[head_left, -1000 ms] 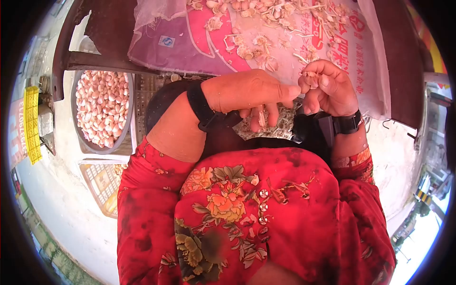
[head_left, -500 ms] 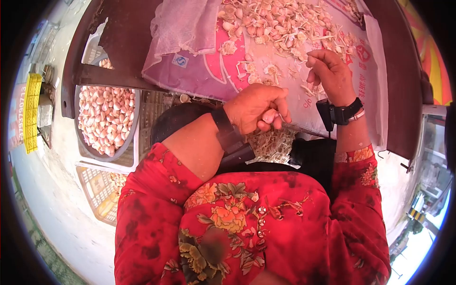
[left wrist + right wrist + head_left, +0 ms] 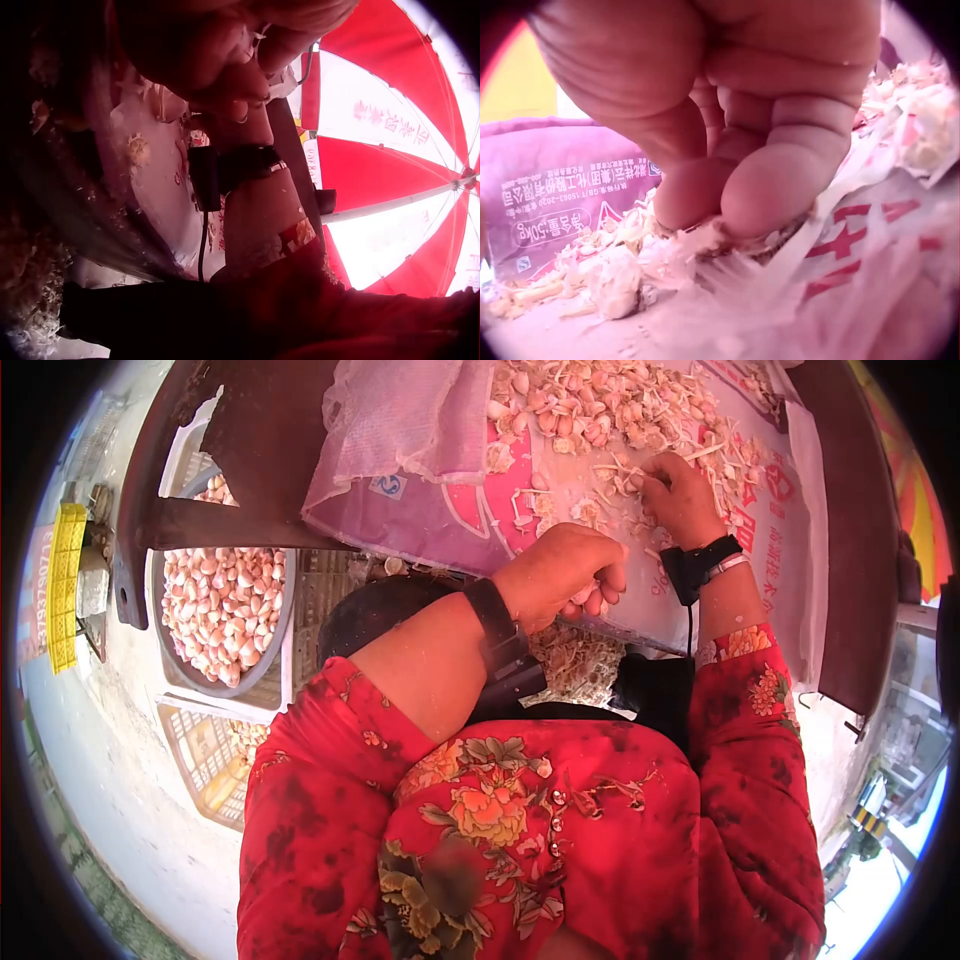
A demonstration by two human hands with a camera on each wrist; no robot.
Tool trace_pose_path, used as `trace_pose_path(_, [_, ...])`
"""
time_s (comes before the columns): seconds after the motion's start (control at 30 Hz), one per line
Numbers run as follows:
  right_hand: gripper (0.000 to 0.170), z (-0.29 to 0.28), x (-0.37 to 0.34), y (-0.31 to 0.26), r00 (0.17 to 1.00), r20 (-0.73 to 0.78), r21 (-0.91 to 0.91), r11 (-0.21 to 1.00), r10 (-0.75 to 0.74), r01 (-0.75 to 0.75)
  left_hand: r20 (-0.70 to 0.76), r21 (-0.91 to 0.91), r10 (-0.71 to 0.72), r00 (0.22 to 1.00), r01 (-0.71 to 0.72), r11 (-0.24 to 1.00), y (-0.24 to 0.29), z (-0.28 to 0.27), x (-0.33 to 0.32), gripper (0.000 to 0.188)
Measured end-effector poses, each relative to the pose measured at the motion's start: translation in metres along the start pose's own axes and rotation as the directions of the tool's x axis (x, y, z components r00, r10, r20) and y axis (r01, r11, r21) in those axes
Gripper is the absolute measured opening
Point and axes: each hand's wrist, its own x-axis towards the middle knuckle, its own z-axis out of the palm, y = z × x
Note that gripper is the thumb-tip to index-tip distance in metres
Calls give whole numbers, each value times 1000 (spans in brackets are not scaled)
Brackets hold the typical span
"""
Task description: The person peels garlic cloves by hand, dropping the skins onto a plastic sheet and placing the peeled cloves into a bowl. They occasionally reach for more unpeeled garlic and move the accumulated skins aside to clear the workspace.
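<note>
My left hand (image 3: pixel 560 573) is held low over the near edge of the sack, fingers curled round a pinkish garlic clove (image 3: pixel 583 596). In the left wrist view, dark fingers (image 3: pixel 247 75) curl close together, with thin papery skin (image 3: pixel 282 82) showing beside them. Farther out, my right hand (image 3: pixel 682 500) reaches down to the near side of the garlic pile (image 3: pixel 590 410). Its thumb and finger (image 3: pixel 769 187) pinch at a dry, papery piece of garlic, mostly hidden under the fingertips. A garlic head (image 3: pixel 617 285) lies just beside them.
A printed sack (image 3: pixel 440 525) covers the brown table (image 3: pixel 250 470). On the left below stands a grey basin (image 3: pixel 287 625) full of cloves, near a yellowish plastic crate (image 3: pixel 200 760). Peelings (image 3: pixel 580 660) lie in a container by the lap. A red-and-white umbrella (image 3: pixel 390 150) spreads overhead.
The hands were together with garlic between them a second ago, then parted. My right hand has moved out and down to the pile; the left has stayed near the sack edge, keeping the clove.
</note>
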Motion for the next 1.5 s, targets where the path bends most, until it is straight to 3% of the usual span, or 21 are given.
trace_pose_path(0.07, [11,-8,-19,0,989,-5,203,968,149,-145,-7,5,-7,1000,7,1000,0,2,-1,27])
trace_pose_path(0.2, [14,-24,-35,24,958,22,376,885,286,-273,-36,40,-12,999,13,999,-3,2,4,24])
trace_pose_path(0.3, [18,-38,-42,33,925,106,267,886,364,-380,-63,57,-27,998,30,998,-4,2,6,20])
trace_pose_path(0.4, [18,-55,-48,19,937,61,-254,913,343,-318,-83,60,-48,995,53,997,-1,5,5,18])
trace_pose_path(0.47, [17,-59,-53,12,990,-124,-466,877,70,-121,-85,78,-46,995,52,996,0,6,5,18])
trace_pose_path(0.5, [17,-60,-54,9,978,-190,-572,819,-82,-43,-85,87,-47,995,55,995,0,6,6,18])
trace_pose_path(0.53, [15,-60,-53,3,969,-198,-483,875,-148,35,-74,86,-39,996,46,995,-1,6,6,17])
trace_pose_path(0.63, [15,-43,-39,-7,871,-109,-434,811,-480,392,-59,85,-26,998,31,996,-2,4,7,17])
trace_pose_path(0.77, [19,-19,-18,-5,939,148,-528,778,-310,340,-61,83,-25,998,30,996,0,3,6,20])
trace_pose_path(0.8, [21,-16,-19,-9,952,135,-537,788,-273,302,-57,82,-21,998,25,996,-1,3,6,20])
trace_pose_path(0.9, [20,-17,-12,6,931,98,-456,816,-352,356,-65,115,-46,997,53,992,0,3,9,20])
trace_pose_path(0.93, [20,-20,-14,4,985,56,-193,966,-164,172,-67,110,-44,997,51,993,-1,3,8,19])
trace_pose_path(0.97, [21,-25,-16,1,997,69,88,995,34,-39,-69,105,-39,997,46,993,0,4,7,18])
trace_pose_path(1.0, [21,-29,-21,-5,967,132,353,901,216,-250,-69,102,-33,997,40,994,1,4,6,17])
trace_pose_path(1.1, [26,-35,-39,-1,969,212,784,570,123,-244,-66,120,-13,998,21,993,-1,4,7,16])
trace_pose_path(1.27, [22,-30,-59,-3,941,338,836,466,-21,-290,-77,124,-8,997,17,992,-3,7,6,18])
trace_pose_path(1.37, [20,-28,-75,-24,941,336,872,394,-50,-291,-88,143,4,996,9,990,-2,7,6,18])
trace_pose_path(1.47, [18,-37,-99,-60,927,304,920,321,-221,-225,-90,177,-11,996,26,984,-1,7,5,17])
trace_pose_path(1.5, [18,-40,-113,-80,906,270,950,243,-326,-195,-90,187,-14,996,31,982,1,7,5,17])
